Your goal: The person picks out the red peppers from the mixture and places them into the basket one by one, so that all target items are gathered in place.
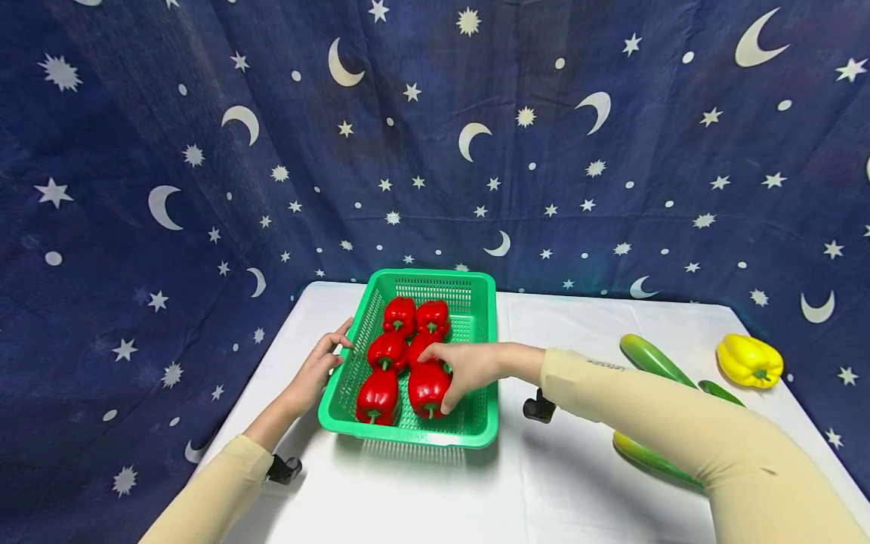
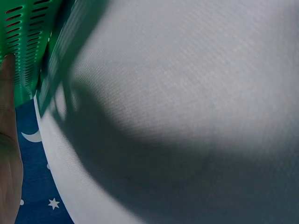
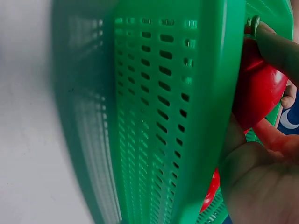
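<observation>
A green plastic basket [image 1: 408, 440] with slotted walls holds several red bell peppers in two rows. My right hand [image 1: 472, 366] reaches in over the right rim and grips the front right red bell pepper [image 1: 428, 389], thumb on its near side and fingers on its far side. In the right wrist view that pepper [image 3: 259, 91] shows between thumb and fingers, partly behind the basket wall. My left hand [image 1: 316, 374] holds the basket's left rim, fingertips at the edge. One of its digits [image 2: 8, 88] lies against the slotted outer wall in the left wrist view.
Right of the basket on the white-covered table [image 1: 476, 499] lie a yellow bell pepper [image 1: 749, 361] and long green vegetables [image 1: 654, 358], partly hidden by my right sleeve. Another long green vegetable [image 1: 652, 457] lies nearer. A dark blue star-and-moon curtain [image 1: 435, 151] hangs behind.
</observation>
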Motion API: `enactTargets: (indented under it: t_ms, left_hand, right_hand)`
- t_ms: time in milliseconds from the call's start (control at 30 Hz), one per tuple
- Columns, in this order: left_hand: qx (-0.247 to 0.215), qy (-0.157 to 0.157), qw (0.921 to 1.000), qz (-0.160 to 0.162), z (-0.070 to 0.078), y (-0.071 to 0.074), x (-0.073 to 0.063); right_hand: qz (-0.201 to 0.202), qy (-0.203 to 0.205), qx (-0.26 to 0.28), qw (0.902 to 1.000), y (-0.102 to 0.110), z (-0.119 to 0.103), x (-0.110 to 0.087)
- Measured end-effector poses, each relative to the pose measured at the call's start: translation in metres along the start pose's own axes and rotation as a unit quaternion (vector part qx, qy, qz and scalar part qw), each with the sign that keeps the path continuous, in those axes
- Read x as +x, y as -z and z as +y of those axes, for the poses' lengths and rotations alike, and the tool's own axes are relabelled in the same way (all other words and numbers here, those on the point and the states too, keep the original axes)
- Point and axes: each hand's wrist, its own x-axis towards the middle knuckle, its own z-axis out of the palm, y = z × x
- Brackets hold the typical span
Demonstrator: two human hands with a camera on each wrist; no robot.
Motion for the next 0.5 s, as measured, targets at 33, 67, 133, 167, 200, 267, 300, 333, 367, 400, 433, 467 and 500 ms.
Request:
enactTargets:
  t_ms: [33,67,133,167,200,267,300,333,367,400,433,467,500]
  left_hand:
    - [0.0,0.001,1.0,0.0,0.0,0.0,0.0]
    - [0.001,0.001,1.0,0.001,0.0,0.0,0.0]
    - [0.002,0.002,1.0,0.002,0.0,0.0,0.0]
    - [0.003,0.002,1.0,0.003,0.0,0.0,0.0]
    - [0.004,0.001,1.0,0.003,0.0,-0.001,0.0]
    - [0.004,-0.001,1.0,0.002,-0.001,-0.001,0.0]
    - [0.003,-0.002,1.0,0.001,-0.001,-0.001,0.0]
    - [0.003,-0.004,1.0,0.0,-0.001,-0.001,0.0]
    - [0.001,-0.005,1.0,-0.001,0.0,-0.001,0.0]
    - [-0.002,-0.006,1.0,-0.002,0.0,-0.001,0.0]
    - [-0.005,-0.006,1.0,-0.003,0.0,-0.001,0.0]
    - [-0.008,-0.007,0.9999,-0.004,0.001,-0.001,0.0]
    - [-0.01,-0.008,0.9999,-0.005,0.001,-0.001,0.0]
  right_hand:
    - [-0.002,-0.001,-0.004,1.0,-0.001,0.0,0.001]
    - [-0.003,-0.002,-0.005,1.0,-0.001,-0.001,0.001]
    - [-0.006,-0.005,-0.011,0.9999,-0.003,-0.001,0.002]
    - [-0.008,-0.006,-0.014,0.9998,-0.004,-0.001,0.003]
    - [-0.011,-0.009,-0.017,0.9998,-0.005,-0.001,0.004]
    - [-0.014,-0.016,-0.019,0.9996,-0.007,-0.001,0.004]
    - [-0.016,-0.019,-0.022,0.9994,-0.008,-0.002,0.005]
    - [-0.017,-0.023,-0.025,0.9993,-0.009,-0.002,0.005]
    - [-0.019,-0.026,-0.029,0.9991,-0.01,-0.002,0.006]
    - [-0.02,-0.028,-0.032,0.9989,-0.011,-0.002,0.006]
    - [-0.021,-0.03,-0.037,0.9987,-0.011,-0.002,0.007]
    - [-0.023,-0.03,-0.04,0.9985,-0.012,-0.002,0.007]
    - [-0.024,-0.031,-0.046,0.9982,-0.013,-0.002,0.008]
